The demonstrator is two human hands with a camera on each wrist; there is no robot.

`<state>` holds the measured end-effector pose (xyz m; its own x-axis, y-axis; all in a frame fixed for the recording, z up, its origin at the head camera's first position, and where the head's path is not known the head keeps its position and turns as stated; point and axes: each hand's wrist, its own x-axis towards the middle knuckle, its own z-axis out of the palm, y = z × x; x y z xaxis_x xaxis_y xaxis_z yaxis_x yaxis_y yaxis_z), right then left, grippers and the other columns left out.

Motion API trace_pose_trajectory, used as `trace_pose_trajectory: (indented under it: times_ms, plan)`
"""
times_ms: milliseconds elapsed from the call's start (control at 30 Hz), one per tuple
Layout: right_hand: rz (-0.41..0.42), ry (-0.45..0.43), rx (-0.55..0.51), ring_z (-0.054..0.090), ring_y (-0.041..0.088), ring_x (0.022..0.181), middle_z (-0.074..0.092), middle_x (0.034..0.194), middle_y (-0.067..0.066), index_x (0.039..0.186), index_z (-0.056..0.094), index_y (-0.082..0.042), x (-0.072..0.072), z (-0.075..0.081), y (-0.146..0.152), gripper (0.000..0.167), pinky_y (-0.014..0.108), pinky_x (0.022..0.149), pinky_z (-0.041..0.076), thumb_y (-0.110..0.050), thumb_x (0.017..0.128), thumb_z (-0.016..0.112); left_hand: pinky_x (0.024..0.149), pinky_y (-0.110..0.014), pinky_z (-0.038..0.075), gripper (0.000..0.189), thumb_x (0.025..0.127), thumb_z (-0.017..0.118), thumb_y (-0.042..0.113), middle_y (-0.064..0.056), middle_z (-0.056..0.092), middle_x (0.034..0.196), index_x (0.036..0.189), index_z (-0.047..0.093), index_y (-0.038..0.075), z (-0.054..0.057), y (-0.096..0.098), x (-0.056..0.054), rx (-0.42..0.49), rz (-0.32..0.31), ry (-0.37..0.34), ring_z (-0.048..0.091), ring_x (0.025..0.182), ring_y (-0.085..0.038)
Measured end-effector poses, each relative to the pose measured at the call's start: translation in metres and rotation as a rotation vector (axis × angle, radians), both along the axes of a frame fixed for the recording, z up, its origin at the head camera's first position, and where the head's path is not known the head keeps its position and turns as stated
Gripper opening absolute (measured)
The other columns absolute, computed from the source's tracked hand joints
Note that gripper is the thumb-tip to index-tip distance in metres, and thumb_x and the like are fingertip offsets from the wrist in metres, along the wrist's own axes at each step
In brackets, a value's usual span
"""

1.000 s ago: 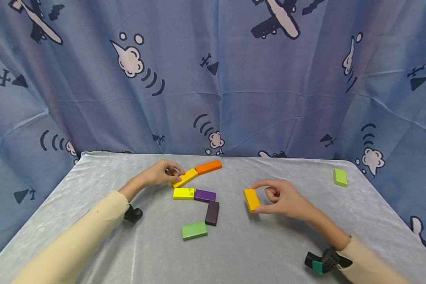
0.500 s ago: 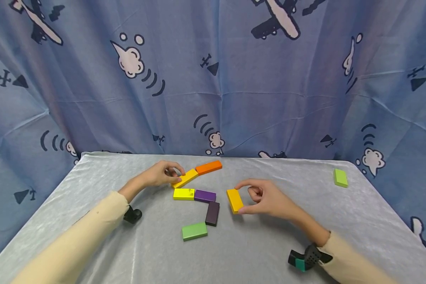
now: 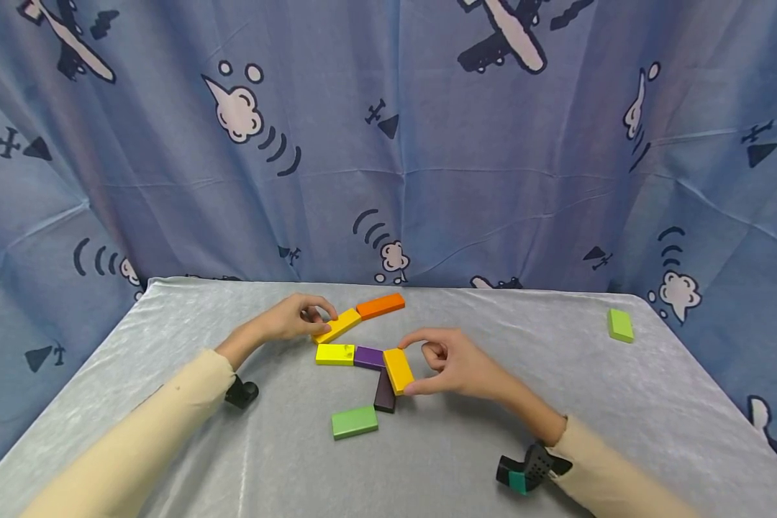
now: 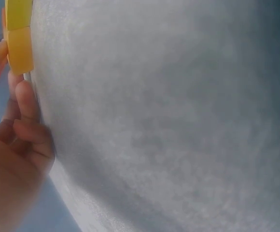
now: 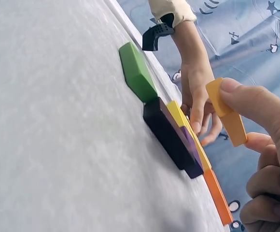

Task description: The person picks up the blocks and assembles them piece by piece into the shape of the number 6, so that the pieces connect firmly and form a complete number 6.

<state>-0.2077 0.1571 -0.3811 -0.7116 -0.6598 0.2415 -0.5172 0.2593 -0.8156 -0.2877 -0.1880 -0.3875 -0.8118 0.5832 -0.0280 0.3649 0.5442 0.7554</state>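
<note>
My left hand (image 3: 289, 316) pinches the near-left end of an amber rectangular block (image 3: 340, 325) lying on the cloth. An orange block (image 3: 380, 306) touches that block's far end. My right hand (image 3: 465, 365) pinches another amber block (image 3: 398, 371) between thumb and index finger; in the right wrist view this amber block (image 5: 229, 118) is raised off the cloth. From the head camera it partly covers a purple block (image 3: 368, 357) and a dark block (image 3: 385, 393). A bright yellow block (image 3: 334, 354) meets the purple one. A green block (image 3: 355, 422) lies nearest me, its corner close to the dark block.
A light green block (image 3: 620, 325) lies apart at the far right of the cloth-covered table (image 3: 285, 460). Behind the table's back edge hangs a blue curtain (image 3: 337, 144) printed with planes and clouds.
My right hand has carried its amber block leftward, from bare cloth to over the purple and dark blocks. The left hand and the blocks on the table stay where they were.
</note>
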Motion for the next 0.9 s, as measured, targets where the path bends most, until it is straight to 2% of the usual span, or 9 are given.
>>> trace_pose_trajectory:
  times_ms: [367, 533, 900]
  plan:
    - [0.037, -0.023, -0.008, 0.026, 0.009, 0.053, 0.029, 0.062, -0.006, 0.121, 0.069, -0.011, 0.001, -0.002, -0.021, 0.052, 0.025, 0.05, 0.024, -0.021, 0.077, 0.093, 0.069, -0.032, 0.049, 0.021, 0.097, 0.069, 0.002, -0.006, 0.069, 0.09, 0.118, 0.07, 0.003, -0.001, 0.001, 0.0, -0.012, 0.016, -0.004, 0.06, 0.079, -0.021]
    - [0.045, -0.022, 0.006, 0.027, 0.009, 0.053, 0.03, 0.062, -0.007, 0.121, 0.069, -0.014, 0.001, -0.004, -0.028, 0.051, 0.024, 0.05, 0.025, -0.024, 0.077, 0.093, 0.069, -0.033, 0.048, 0.022, 0.096, 0.068, 0.001, -0.007, 0.068, 0.09, 0.118, 0.07, 0.002, -0.001, 0.0, 0.0, -0.004, 0.012, -0.006, 0.059, 0.079, -0.022]
    - [0.078, -0.028, 0.0, 0.03, 0.01, 0.057, 0.032, 0.063, -0.005, 0.121, 0.071, -0.013, 0.004, -0.006, -0.045, 0.051, 0.025, 0.056, 0.027, -0.024, 0.076, 0.093, 0.068, -0.031, 0.048, 0.021, 0.097, 0.069, 0.004, -0.007, 0.069, 0.089, 0.118, 0.07, 0.003, -0.002, 0.001, -0.002, -0.015, 0.02, -0.007, 0.06, 0.078, -0.021]
